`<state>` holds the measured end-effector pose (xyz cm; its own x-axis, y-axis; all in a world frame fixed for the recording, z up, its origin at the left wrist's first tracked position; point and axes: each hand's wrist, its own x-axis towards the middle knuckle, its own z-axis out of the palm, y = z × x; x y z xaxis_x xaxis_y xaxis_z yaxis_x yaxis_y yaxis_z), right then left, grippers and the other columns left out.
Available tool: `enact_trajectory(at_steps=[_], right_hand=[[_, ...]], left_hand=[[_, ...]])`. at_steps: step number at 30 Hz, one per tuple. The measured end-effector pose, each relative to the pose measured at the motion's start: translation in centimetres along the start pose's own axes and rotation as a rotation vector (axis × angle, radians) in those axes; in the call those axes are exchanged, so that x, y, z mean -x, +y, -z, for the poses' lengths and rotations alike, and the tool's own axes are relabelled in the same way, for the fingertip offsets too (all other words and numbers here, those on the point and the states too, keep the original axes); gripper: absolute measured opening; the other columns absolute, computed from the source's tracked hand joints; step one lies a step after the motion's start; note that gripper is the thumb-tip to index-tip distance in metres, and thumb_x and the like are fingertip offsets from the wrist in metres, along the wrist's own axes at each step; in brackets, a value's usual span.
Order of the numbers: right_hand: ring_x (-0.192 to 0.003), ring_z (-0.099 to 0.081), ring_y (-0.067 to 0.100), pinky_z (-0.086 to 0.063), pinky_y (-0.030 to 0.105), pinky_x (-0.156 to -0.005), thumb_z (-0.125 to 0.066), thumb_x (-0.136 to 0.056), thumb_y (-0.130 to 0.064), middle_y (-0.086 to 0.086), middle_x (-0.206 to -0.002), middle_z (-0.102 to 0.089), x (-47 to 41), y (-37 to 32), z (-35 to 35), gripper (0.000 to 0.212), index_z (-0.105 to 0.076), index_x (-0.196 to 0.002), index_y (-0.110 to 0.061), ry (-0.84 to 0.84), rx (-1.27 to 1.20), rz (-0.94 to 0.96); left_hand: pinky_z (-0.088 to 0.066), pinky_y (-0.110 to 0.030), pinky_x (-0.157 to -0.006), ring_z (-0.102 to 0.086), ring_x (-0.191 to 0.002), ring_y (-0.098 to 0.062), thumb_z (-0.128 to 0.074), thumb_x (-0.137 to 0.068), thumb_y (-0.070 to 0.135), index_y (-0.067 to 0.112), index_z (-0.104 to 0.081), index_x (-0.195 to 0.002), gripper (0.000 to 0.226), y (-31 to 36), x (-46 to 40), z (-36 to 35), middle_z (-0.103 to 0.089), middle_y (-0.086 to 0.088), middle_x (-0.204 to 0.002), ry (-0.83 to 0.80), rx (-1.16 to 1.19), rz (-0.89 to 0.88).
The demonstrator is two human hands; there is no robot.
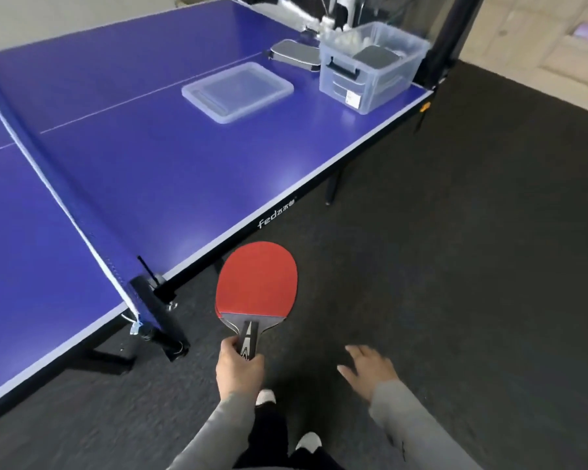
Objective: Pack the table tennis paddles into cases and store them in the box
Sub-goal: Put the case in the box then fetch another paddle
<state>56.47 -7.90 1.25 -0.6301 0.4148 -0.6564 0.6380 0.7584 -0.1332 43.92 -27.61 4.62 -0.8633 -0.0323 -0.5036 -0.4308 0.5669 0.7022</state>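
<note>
My left hand (240, 366) grips the red paddle (257, 283) by its handle beside the surface (170, 171), right hand (367, 368) open and empty; it looks light and stiff, best carried by the handle.

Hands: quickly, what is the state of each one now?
Left hand: grips the handle of the red paddle.
Right hand: open, fingers spread, holding nothing.

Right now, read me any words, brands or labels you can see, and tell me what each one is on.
"fed", then characters too blurred to read: printed white on the table edge.
White label on the clear box: too small to read.
Markings on the paddle handle: not legible.
</note>
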Motion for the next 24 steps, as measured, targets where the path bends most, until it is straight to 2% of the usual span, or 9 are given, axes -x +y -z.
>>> enact_trajectory(at_steps=[3, 14, 18, 21, 24], right_hand=[[-0.138, -0.031, 0.022, -0.029, 0.039, -0.109, -0.035, -0.098, -0.05, 0.002, -0.151, -0.033, -4.3, -0.4, 3.0, 0.058, -0.025, -0.148, -0.022, -0.008, 0.059, 0.066], [-0.139, -0.031, 0.02, -0.029, 0.039, -0.111, -0.036, -0.097, -0.05, 0.0, -0.151, -0.034, -19.0, -7.6, 15.0, 0.058, -0.025, -0.148, -0.023, 0.01, 0.161, 0.209], [-0.14, -0.029, 0.019, -0.029, 0.037, -0.11, -0.036, -0.098, -0.048, 0.001, -0.152, -0.033, -22.9, -11.4, 19.2, 0.057, -0.025, -0.148, -0.022, 0.034, 0.198, 0.302], [-0.139, -0.03, 0.018, -0.028, 0.036, -0.11, -0.036, -0.098, -0.048, -0.001, -0.151, -0.033, -25.7, -14.2, 21.8, 0.057, -0.025, -0.148, -0.022, 0.05, 0.256, 0.387], [-0.14, -0.027, 0.017, -0.025, 0.034, -0.111, -0.036, -0.098, -0.047, -0.002, -0.151, -0.032, -28.8, -16.9, 24.4, 0.056, -0.025, -0.148, -0.022, 0.057, 0.286, 0.466]], left_hand=[[-0.05, -0.041, -0.084, -0.06, -0.089, -0.029, -0.061, -0.073, 0.007, 0.018, -0.051, -0.112, 0.042, 2.3, -2.8, -1.1, -0.061, -0.004, -0.094, 0.076, 0.054, 0.055], [-0.049, -0.039, -0.086, -0.059, -0.091, -0.031, -0.063, -0.074, 0.007, 0.012, -0.053, -0.113, 0.041, 11.4, -17.3, -1.6, -0.062, -0.008, -0.099, 0.264, 0.269, 0.157], [-0.04, -0.031, -0.079, -0.053, -0.086, -0.027, -0.062, -0.075, 0.006, 0.009, -0.052, -0.113, 0.039, 13.8, -21.7, -0.4, -0.06, -0.006, -0.094, 0.356, 0.282, 0.202], [-0.04, -0.032, -0.08, -0.056, -0.093, -0.03, -0.062, -0.076, 0.006, 0.008, -0.05, -0.116, 0.042, 15.0, -24.6, 0.2, -0.058, -0.005, -0.097, 0.424, 0.318, 0.238], [-0.036, -0.031, -0.076, -0.05, -0.086, -0.025, -0.061, -0.076, 0.006, 0.009, -0.05, -0.116, 0.041, 15.8, -27.4, 0.9, -0.055, -0.002, -0.096, 0.501, 0.346, 0.289]])
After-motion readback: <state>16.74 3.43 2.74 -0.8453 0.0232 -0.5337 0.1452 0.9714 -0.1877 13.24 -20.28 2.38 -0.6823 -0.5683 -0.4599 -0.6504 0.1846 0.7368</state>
